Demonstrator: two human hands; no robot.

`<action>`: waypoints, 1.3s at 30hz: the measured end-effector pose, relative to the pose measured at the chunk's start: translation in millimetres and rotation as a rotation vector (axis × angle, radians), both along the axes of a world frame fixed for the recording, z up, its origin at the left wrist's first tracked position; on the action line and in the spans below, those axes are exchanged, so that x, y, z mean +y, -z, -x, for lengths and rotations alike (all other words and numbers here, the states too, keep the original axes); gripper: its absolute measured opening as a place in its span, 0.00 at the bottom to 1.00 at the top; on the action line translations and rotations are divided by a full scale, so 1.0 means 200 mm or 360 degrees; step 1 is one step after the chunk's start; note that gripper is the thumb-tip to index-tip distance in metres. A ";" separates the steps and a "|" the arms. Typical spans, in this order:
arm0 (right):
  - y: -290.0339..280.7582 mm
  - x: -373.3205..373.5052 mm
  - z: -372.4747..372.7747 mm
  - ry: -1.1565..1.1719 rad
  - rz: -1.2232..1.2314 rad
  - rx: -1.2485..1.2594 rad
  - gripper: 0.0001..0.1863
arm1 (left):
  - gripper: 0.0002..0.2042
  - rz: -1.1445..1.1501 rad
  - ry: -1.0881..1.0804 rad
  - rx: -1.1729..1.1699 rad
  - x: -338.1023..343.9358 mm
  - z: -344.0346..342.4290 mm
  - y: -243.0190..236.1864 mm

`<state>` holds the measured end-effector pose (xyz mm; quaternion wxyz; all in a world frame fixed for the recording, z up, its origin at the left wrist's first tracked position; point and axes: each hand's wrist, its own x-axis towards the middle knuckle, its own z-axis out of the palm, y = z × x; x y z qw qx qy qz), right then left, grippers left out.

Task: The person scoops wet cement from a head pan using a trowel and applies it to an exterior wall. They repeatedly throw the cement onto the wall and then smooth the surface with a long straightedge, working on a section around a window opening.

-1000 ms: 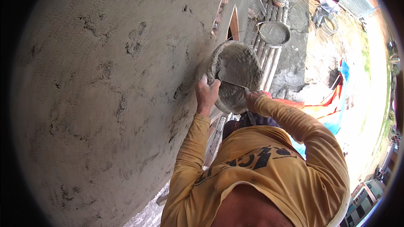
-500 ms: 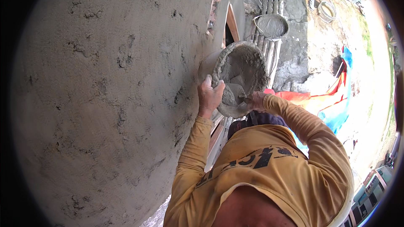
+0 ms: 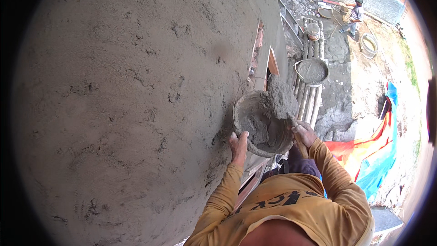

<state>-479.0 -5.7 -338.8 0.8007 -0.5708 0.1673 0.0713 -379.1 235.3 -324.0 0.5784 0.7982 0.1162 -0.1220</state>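
Mortar (image 3: pixel 281 96) sits heaped on my trowel (image 3: pixel 301 147), over the far right side of the bucket (image 3: pixel 247 103), with more of it inside, beside the rough grey wall (image 3: pixel 118 86). My left hand (image 3: pixel 239 148) grips the near left rim, thumb on top; my right hand (image 3: pixel 304 133) is closed around the trowel's handle. I judge the step in hand to be taking a load out of the bucket. The next move calls for a level blade and a steady bucket, or the heap could slide off.

The blade is buried under its load, and I can't tell whether that load touches the rim. My left fingers are hidden behind the bucket, and its underside is out of sight. Beyond the tub (image 3: pixel 314 83) on the poles (image 3: pixel 311 102), a person (image 3: pixel 356 16) is too small for me to read what they're doing.
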 end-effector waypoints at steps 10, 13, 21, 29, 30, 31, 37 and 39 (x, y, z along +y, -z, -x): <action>-0.88 -0.49 -0.57 0.2068 0.0032 -0.0899 0.18 | 0.24 -0.0179 -0.0113 -0.0054 0.32 0.19 0.17; -1.10 -0.65 -0.79 0.2659 0.0504 -0.1154 0.23 | 0.23 -0.0134 -0.0106 0.0031 0.32 0.26 0.10; -1.01 0.20 -1.45 0.0876 0.1061 -0.0757 0.23 | 0.18 0.0013 -0.0391 -0.0173 0.27 0.43 0.05; -0.41 0.45 -0.30 -0.0538 0.1116 -0.0940 0.13 | 0.19 -0.0017 -0.0295 -0.0079 0.27 0.36 -0.08; -0.33 0.37 -0.24 -0.0823 0.1148 -0.0987 0.14 | 0.17 -0.0016 -0.0335 -0.0122 0.27 0.36 -0.09; -0.23 0.28 -0.19 -0.1025 0.1193 -0.0956 0.14 | 0.16 -0.0002 -0.0364 -0.0222 0.27 0.36 -0.13; 0.15 0.22 -0.29 -0.1482 0.1444 0.0489 0.13 | 0.15 -0.0084 0.0106 -0.0135 0.17 0.20 -0.14; 0.10 0.34 -0.30 -0.1605 0.1883 0.0043 0.12 | 0.14 0.0016 0.0315 -0.0285 0.18 0.11 -0.17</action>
